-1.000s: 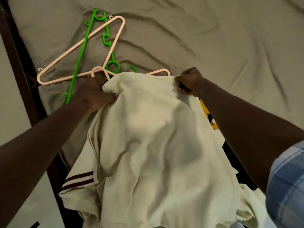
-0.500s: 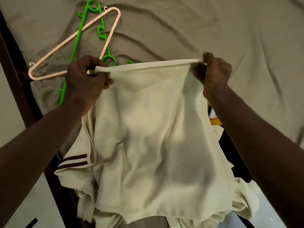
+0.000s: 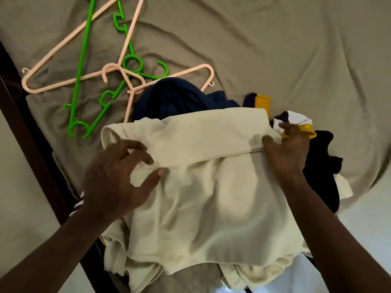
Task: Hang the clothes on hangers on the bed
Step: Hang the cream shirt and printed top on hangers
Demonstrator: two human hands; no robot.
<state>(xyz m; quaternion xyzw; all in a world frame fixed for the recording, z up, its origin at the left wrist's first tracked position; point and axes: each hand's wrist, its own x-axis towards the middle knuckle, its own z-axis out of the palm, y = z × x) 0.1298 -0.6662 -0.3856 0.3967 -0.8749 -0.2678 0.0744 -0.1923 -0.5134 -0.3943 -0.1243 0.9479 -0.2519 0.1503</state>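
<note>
Wrinkled olive-grey bed sheet [image 3: 275, 49] fills the view. On a pile of clothes at its near edge lies a cream cotton shirt [image 3: 211, 197], one edge turned back in a flat band. The left hand [image 3: 114, 178] presses the band with spread, straight fingers; the right hand [image 3: 287, 149] pinches its other end. Beyond, touching a dark navy garment [image 3: 173, 96], lies a pale pink plastic hanger [image 3: 182, 73], near green plastic hangers [image 3: 81, 60]. Ideally one hand pins the fold while the other fetches that hanger, so the opening does not collapse.
</note>
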